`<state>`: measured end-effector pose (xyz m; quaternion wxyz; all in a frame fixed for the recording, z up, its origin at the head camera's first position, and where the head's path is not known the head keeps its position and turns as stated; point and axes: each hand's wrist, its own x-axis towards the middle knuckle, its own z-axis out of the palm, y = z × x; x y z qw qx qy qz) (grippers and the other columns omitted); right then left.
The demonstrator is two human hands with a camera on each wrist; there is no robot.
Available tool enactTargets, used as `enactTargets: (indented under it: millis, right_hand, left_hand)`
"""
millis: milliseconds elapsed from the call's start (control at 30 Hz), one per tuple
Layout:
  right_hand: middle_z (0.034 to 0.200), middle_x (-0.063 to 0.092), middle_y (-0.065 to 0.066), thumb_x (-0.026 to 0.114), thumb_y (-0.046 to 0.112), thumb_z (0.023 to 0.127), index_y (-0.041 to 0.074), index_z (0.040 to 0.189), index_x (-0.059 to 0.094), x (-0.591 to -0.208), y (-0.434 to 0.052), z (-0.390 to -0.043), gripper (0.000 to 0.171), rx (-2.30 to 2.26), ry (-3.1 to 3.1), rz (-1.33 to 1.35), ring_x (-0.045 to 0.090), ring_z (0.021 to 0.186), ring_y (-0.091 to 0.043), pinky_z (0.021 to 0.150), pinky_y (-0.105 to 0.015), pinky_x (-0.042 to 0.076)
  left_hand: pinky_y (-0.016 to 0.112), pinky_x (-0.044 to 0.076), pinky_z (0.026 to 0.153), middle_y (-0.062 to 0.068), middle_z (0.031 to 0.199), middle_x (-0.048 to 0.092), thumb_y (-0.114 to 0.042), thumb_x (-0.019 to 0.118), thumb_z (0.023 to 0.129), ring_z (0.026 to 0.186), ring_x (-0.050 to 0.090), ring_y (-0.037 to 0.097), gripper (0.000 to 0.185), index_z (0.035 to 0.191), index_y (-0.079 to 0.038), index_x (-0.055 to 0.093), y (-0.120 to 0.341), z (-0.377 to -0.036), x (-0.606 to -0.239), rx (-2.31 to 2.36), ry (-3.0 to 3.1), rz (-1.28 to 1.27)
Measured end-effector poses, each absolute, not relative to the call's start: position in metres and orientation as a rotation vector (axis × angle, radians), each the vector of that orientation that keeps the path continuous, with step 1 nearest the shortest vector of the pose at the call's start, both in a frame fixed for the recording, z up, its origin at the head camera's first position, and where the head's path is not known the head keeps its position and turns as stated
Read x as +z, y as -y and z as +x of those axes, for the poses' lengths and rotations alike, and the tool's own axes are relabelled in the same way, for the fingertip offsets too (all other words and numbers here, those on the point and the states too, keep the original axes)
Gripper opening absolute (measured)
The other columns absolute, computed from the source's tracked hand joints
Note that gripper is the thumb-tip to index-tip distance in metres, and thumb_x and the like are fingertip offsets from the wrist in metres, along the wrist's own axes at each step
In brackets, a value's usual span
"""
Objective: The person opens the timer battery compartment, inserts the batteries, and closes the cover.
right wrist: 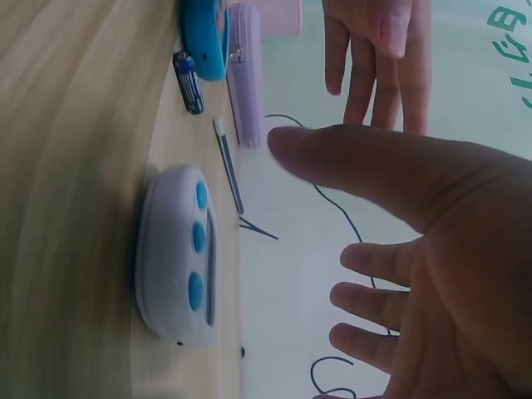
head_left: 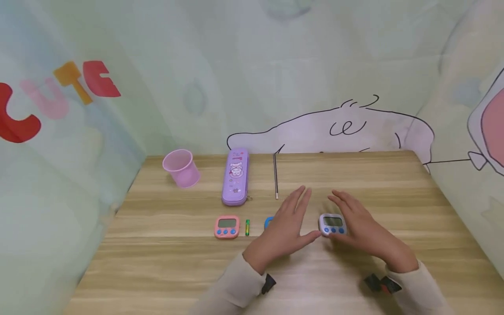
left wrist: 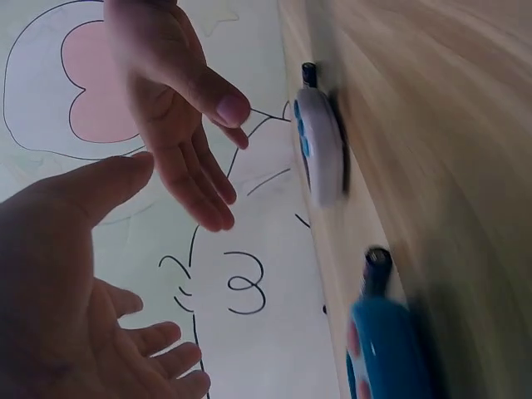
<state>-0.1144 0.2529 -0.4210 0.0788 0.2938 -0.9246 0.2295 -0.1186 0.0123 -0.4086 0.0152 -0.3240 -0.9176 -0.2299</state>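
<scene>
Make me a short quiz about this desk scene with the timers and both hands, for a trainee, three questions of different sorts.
1. True or false: the right hand grips the white timer.
2. Which lies between the pink timer and the blue timer? A pen, B battery, C cup.
3. What stands at the table's far left corner?

Key: 1 false, both hands are open above it; 2 B, the green battery; 3 the pink cup.

Wooden table (head_left: 393,271) carries pink cup (head_left: 182,167); purple pencil case (head_left: 236,176); pen (head_left: 275,176); battery (head_left: 247,227); three timers.
</scene>
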Motion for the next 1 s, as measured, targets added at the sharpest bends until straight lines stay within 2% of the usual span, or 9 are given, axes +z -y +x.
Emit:
enactTargets:
  millis: [167, 300, 567, 833, 1000]
  right_hand:
    - [0.145, 0.036, -0.025, 0.089, 0.022, 0.068, -0.007, 0.141, 0.037, -0.419, -0.255, -0.118, 0.094, 0.668, 2.778, 0.894, 0.031, 0.133, -0.045, 0.102, -0.062, 0.034]
    - [0.142, 0.039, -0.027, 0.087, 0.018, 0.071, -0.008, 0.141, 0.036, -0.419, -0.255, -0.120, 0.091, 0.671, 2.816, 0.891, 0.034, 0.131, -0.043, 0.104, -0.061, 0.034]
    - [0.140, 0.042, -0.028, 0.084, 0.017, 0.075, -0.008, 0.141, 0.036, -0.417, -0.258, -0.118, 0.085, 0.735, 2.948, 0.804, 0.036, 0.131, -0.044, 0.107, -0.059, 0.033]
    - [0.132, 0.048, -0.026, 0.084, 0.015, 0.075, -0.010, 0.133, 0.047, -0.424, -0.261, -0.116, 0.073, 0.708, 2.948, 0.839, 0.041, 0.125, -0.042, 0.103, -0.058, 0.039]
    - [0.128, 0.050, -0.025, 0.084, 0.015, 0.074, -0.011, 0.130, 0.049, -0.427, -0.262, -0.116, 0.071, 0.697, 2.960, 0.835, 0.044, 0.121, -0.041, 0.101, -0.057, 0.041]
  left_hand:
    - [0.034, 0.015, 0.119, 0.009, 0.163, 0.004, -0.056, 0.067, 0.085, 0.148, 0.009, 0.025, 0.109, 0.156, -0.007, 0.000, -0.033, -0.122, -0.409, -0.690, 2.876, -0.997]
    - [0.031, 0.015, 0.119, 0.010, 0.162, 0.010, -0.056, 0.069, 0.084, 0.147, 0.012, 0.024, 0.108, 0.155, -0.004, 0.006, -0.044, -0.124, -0.408, -0.670, 2.908, -0.995]
    - [0.026, 0.022, 0.116, 0.012, 0.155, 0.028, -0.045, 0.072, 0.086, 0.143, 0.027, 0.022, 0.096, 0.153, -0.002, 0.019, -0.056, -0.127, -0.419, -0.648, 2.972, -1.033]
    - [0.027, 0.031, 0.113, 0.007, 0.153, 0.035, -0.039, 0.068, 0.091, 0.139, 0.034, 0.018, 0.080, 0.153, -0.007, 0.026, -0.066, -0.128, -0.435, -0.705, 3.052, -1.026]
    - [0.025, 0.028, 0.114, 0.008, 0.153, 0.036, -0.037, 0.066, 0.093, 0.139, 0.035, 0.018, 0.076, 0.151, -0.005, 0.029, -0.066, -0.127, -0.441, -0.655, 3.078, -1.028]
